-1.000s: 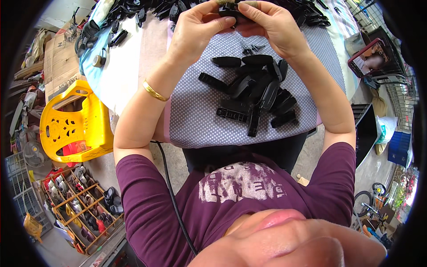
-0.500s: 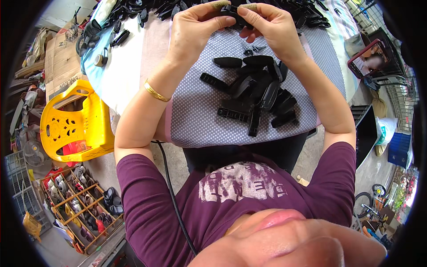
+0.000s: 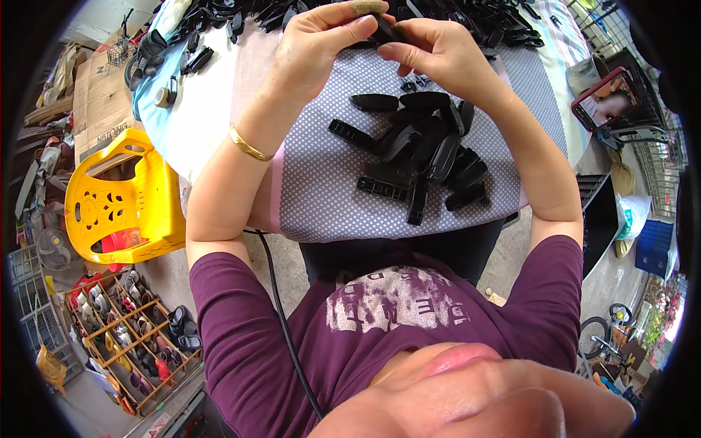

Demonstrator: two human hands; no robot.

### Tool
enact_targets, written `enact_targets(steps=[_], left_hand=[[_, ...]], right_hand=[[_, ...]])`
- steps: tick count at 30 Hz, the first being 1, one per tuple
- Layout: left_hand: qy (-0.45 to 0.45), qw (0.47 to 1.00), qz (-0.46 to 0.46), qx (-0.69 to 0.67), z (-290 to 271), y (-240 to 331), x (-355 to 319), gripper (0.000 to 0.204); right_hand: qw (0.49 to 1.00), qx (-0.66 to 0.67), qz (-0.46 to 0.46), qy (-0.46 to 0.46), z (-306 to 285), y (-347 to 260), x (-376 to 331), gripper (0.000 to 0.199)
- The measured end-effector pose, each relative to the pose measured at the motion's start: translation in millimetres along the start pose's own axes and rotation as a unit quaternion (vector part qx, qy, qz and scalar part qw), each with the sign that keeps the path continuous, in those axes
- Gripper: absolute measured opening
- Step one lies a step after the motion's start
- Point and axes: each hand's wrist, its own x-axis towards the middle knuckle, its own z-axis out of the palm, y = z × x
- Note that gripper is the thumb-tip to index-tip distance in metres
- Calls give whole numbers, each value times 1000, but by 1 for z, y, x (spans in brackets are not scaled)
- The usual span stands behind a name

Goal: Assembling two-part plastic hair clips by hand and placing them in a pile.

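Note:
At the far edge of the view both my hands meet around a dark black plastic piece (image 3: 385, 31); its exact kind is mostly hidden by my fingers. My left hand (image 3: 310, 51) pinches it between thumb and fingers, one fingertip wrapped in a tan covering. From the other side, the bent thumb and fingers of my right hand (image 3: 449, 58) close on its near end. Below my hands, a loose heap of elongated black plastic pieces (image 3: 420, 146) lies on the dotted cloth. Some small dark parts (image 3: 409, 85) sit between that heap and my right hand.
A larger mass of black pieces (image 3: 504, 25) spreads along the table's far side. The dotted grey tablecloth (image 3: 321, 212) covers the near part. A phone (image 3: 604, 96) stands at the right edge, a yellow plastic chair (image 3: 157, 212) at left. A black cable (image 3: 274, 292) hangs by my body.
My right hand has shifted slightly right and down, its thumb lower on the piece. The black piece now tilts more between my hands. The heap on the cloth has not moved.

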Motion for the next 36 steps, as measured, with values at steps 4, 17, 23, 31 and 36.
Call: enact_targets(steps=[4,17,23,31,36], left_hand=[[-111,985,126,-32,9,3,-4,28],[-206,802,161,537,53,29,-26,50],[3,692,200,694,3,37,-11,22],[11,606,163,779,-3,-4,-1,25],[2,663,136,736,10,7,-9,24]], right_hand=[[985,-97,-123,67,7,8,-4,31],[898,-378,25,226,-112,88,21,29],[917,-356,71,166,-69,64,29,28],[908,-364,48,202,-61,79,24,25],[888,-428,84,146,-57,58,23,22]])
